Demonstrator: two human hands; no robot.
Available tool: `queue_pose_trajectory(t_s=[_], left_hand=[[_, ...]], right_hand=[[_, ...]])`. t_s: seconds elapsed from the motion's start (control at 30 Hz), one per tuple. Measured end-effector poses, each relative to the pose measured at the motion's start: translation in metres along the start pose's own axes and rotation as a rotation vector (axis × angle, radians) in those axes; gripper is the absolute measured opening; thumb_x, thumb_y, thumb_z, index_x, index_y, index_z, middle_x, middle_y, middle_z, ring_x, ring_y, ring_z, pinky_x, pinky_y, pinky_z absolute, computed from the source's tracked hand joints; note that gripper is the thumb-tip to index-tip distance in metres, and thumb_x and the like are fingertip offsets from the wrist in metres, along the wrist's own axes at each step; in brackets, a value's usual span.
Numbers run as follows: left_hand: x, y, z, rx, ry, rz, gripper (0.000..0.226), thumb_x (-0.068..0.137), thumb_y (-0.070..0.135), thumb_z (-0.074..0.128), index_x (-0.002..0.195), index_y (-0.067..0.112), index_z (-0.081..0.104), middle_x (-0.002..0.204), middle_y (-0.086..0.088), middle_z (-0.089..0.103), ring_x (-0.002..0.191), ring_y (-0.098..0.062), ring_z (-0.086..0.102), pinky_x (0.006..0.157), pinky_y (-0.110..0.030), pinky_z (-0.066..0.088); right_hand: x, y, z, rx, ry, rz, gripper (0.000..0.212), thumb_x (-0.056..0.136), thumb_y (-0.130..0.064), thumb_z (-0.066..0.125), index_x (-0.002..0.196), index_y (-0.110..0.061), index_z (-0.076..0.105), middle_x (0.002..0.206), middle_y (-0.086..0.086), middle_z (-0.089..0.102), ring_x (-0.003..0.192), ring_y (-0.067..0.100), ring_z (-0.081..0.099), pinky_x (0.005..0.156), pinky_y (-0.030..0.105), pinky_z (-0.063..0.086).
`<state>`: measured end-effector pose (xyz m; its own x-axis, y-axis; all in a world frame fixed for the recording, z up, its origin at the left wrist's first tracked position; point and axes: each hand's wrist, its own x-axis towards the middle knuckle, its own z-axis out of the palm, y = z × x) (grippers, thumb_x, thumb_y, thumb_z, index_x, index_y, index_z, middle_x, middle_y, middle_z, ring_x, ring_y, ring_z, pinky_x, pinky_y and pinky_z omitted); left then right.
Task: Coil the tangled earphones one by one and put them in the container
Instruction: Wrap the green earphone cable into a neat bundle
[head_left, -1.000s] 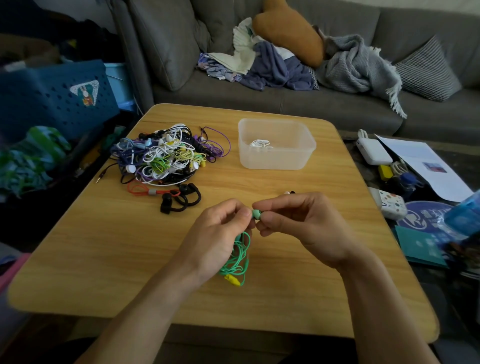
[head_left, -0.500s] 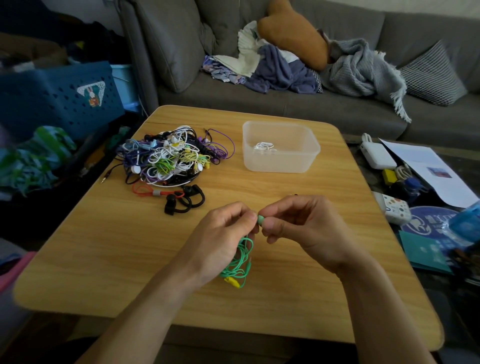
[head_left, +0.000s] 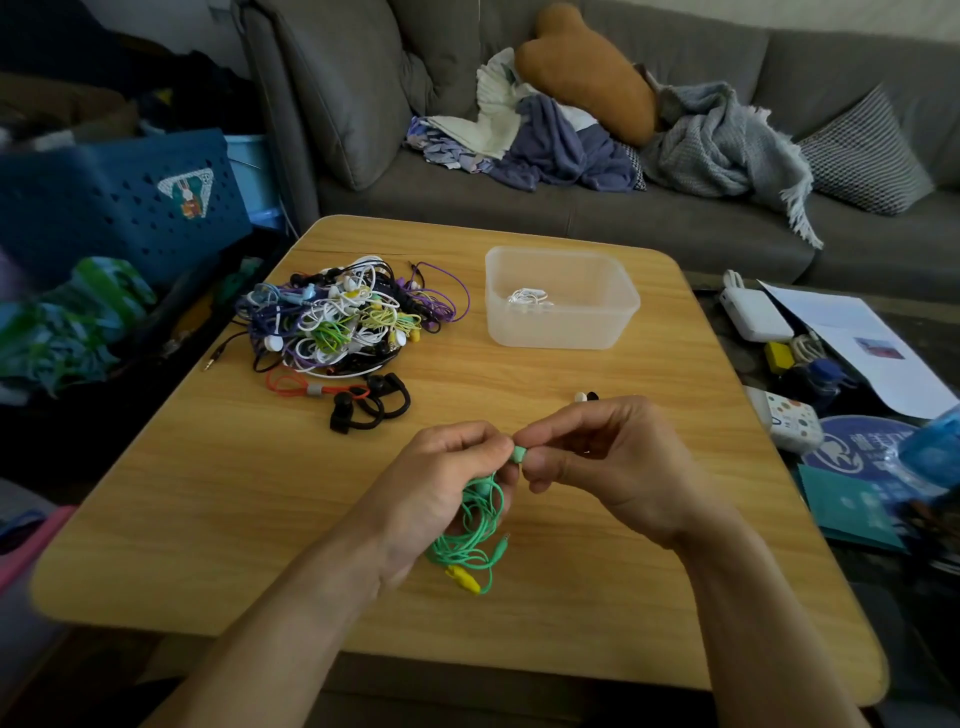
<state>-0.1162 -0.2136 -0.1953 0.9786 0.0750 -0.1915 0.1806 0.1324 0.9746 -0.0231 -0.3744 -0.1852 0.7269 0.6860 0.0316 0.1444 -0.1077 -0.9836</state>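
Over the near middle of the wooden table (head_left: 208, 499), my left hand (head_left: 441, 483) grips a loose bundle of green earphones (head_left: 475, 535) with a yellow piece at the bottom. My right hand (head_left: 602, 457) pinches the green earbud end of the same cord, fingertips almost touching the left hand's. A tangled pile of earphones (head_left: 343, 317) in white, purple, yellow, green and black lies at the far left. The clear plastic container (head_left: 561, 332) stands at the far middle, with one white coiled earphone (head_left: 527, 299) inside.
Black ear-hook earphones with an orange cord (head_left: 358, 402) lie just in front of the pile. A small black and white item (head_left: 586, 397) sits behind my right hand. A side table with chargers and papers (head_left: 852, 343) is at the right; a grey sofa (head_left: 571, 208) runs behind.
My hands have stayed together on the green earphones, with only small finger movement. The view has tilted slightly.
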Motion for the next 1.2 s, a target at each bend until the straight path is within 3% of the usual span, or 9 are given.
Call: queue_pose_trajectory(t_s=[0.2,0.3,0.43,0.53,0.7,0.83,1.03,1.2], left_hand=[[-0.002,0.001,-0.002,0.346,0.062,0.181,0.030,0.100,0.025,0.050,0.078,0.008,0.061,0.066,0.002,0.060,0.060,-0.007,0.053,0.058,-0.020,0.041],[-0.002,0.001,-0.004,0.512,0.137,0.296,0.025,0.099,0.022,0.053,0.078,0.014,0.065,0.063,0.006,0.062,0.057,-0.002,0.057,0.055,-0.015,0.042],[0.002,-0.006,-0.007,0.633,0.211,0.380,0.022,0.098,0.022,0.055,0.078,0.020,0.065,0.063,0.000,0.062,0.060,-0.017,0.059,0.057,-0.036,0.047],[0.001,-0.007,-0.006,0.636,0.226,0.340,0.023,0.097,0.024,0.054,0.077,0.023,0.065,0.063,-0.002,0.063,0.060,-0.017,0.059,0.059,-0.040,0.046],[0.000,-0.003,-0.004,0.507,0.210,0.216,0.028,0.098,0.023,0.053,0.072,0.025,0.066,0.061,0.010,0.061,0.056,-0.002,0.054,0.055,-0.019,0.041],[-0.001,0.000,-0.004,0.321,0.163,0.090,0.032,0.099,0.021,0.051,0.071,0.017,0.065,0.060,0.004,0.060,0.052,-0.005,0.053,0.054,-0.019,0.040],[-0.002,0.005,-0.004,0.469,0.147,0.183,0.027,0.099,0.023,0.051,0.077,0.015,0.065,0.063,0.005,0.061,0.057,-0.004,0.055,0.055,-0.018,0.042],[-0.002,0.005,-0.005,0.353,0.166,0.172,0.027,0.099,0.022,0.051,0.076,0.016,0.065,0.062,0.006,0.061,0.057,-0.005,0.057,0.056,-0.017,0.042]], right_hand=[[0.000,0.000,0.004,0.056,0.030,0.003,0.018,0.070,-0.009,0.078,0.088,-0.004,0.077,0.075,0.019,0.073,0.063,0.022,0.066,0.070,0.031,0.059],[0.002,0.002,0.011,0.152,0.047,0.015,0.014,0.068,-0.010,0.077,0.082,-0.008,0.078,0.070,0.014,0.072,0.061,0.020,0.064,0.066,0.028,0.057],[0.006,0.007,0.017,0.297,0.037,0.095,0.014,0.066,-0.012,0.077,0.080,-0.009,0.079,0.072,0.012,0.071,0.063,0.021,0.064,0.066,0.027,0.055],[0.006,0.006,0.016,0.210,0.048,0.098,0.015,0.066,-0.013,0.078,0.080,-0.013,0.078,0.074,0.011,0.073,0.063,0.019,0.066,0.067,0.026,0.056],[0.004,0.004,0.012,0.099,0.032,0.061,0.018,0.067,-0.013,0.079,0.085,-0.015,0.077,0.075,0.011,0.075,0.066,0.018,0.069,0.072,0.027,0.058],[0.003,0.004,0.012,0.038,0.016,0.050,0.019,0.075,0.001,0.078,0.089,-0.012,0.077,0.079,0.015,0.075,0.067,0.019,0.069,0.072,0.027,0.058],[0.001,-0.001,0.012,0.117,0.031,0.023,0.019,0.069,-0.012,0.077,0.088,-0.012,0.078,0.077,0.012,0.075,0.066,0.019,0.068,0.071,0.027,0.058],[0.001,0.000,0.013,0.170,0.041,-0.003,0.019,0.074,-0.012,0.074,0.093,-0.009,0.077,0.080,0.013,0.075,0.068,0.021,0.069,0.071,0.027,0.057]])
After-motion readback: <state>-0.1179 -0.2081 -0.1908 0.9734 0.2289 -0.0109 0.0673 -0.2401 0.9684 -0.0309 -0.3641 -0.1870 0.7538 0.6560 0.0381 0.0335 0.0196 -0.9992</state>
